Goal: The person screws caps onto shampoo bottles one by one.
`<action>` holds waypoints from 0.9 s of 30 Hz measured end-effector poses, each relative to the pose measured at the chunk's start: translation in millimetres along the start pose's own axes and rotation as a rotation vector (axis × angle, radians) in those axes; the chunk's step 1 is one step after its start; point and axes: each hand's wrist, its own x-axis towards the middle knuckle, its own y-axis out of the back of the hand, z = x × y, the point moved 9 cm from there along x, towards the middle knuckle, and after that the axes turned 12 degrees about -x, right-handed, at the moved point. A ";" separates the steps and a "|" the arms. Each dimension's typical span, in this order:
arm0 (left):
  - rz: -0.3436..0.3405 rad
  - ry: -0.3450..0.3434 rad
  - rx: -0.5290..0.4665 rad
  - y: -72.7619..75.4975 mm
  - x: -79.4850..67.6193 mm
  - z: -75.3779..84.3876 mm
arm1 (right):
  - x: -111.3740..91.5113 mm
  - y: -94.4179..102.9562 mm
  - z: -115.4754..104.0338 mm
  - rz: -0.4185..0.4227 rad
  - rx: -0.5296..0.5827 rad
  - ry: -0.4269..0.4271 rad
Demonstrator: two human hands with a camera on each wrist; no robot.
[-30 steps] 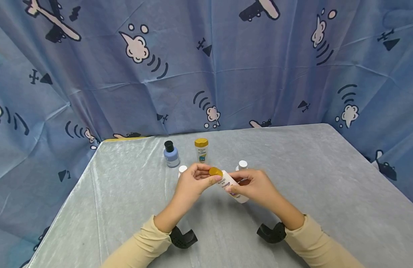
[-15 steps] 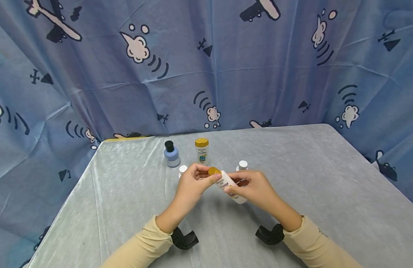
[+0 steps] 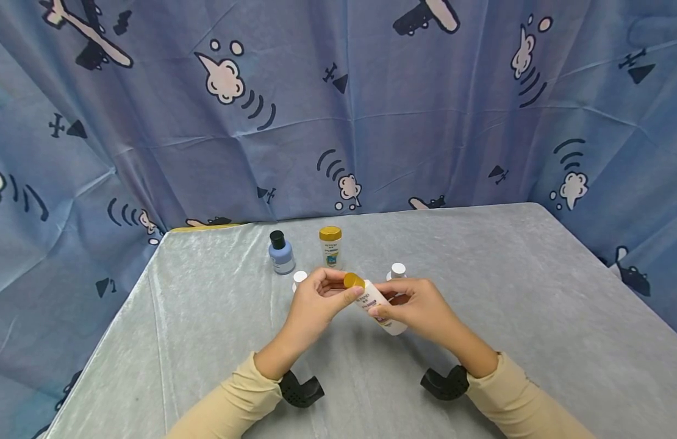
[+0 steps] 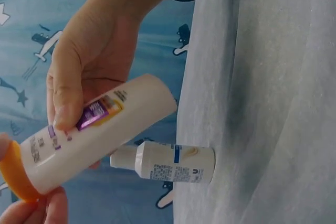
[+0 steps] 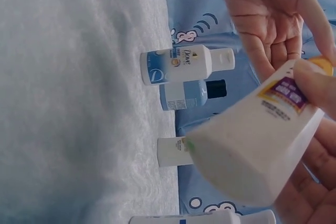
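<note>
Between both hands, a white shampoo bottle (image 3: 368, 299) with a gold cap (image 3: 354, 281) is held tilted above the table, cap end up and to the left. My left hand (image 3: 315, 300) pinches the cap with thumb and fingers. My right hand (image 3: 423, 306) grips the body, its thumb over the label. The left wrist view shows the purple label patch on the bottle (image 4: 131, 109) and the orange-gold cap (image 4: 18, 174) in the left fingertips. In the right wrist view the bottle's flat base (image 5: 231, 174) faces the camera.
Behind the hands stand a blue bottle (image 3: 282, 258) with a black cap and another gold-capped bottle (image 3: 331, 251). White-capped bottles stand partly hidden behind the left hand, a Dove bottle (image 5: 176, 65), and behind the right, a white bottle (image 4: 178, 162). A patterned curtain (image 3: 338, 110) hangs beyond the grey-covered table (image 3: 508, 262).
The hands and bottle shift very slightly left, then back right. The grip on cap and body stays the same, and the standing bottles keep their places.
</note>
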 end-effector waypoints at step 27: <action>-0.191 -0.031 -0.030 -9.1 -0.9 7.9 | -0.4 1.8 0.5 -0.134 0.099 0.003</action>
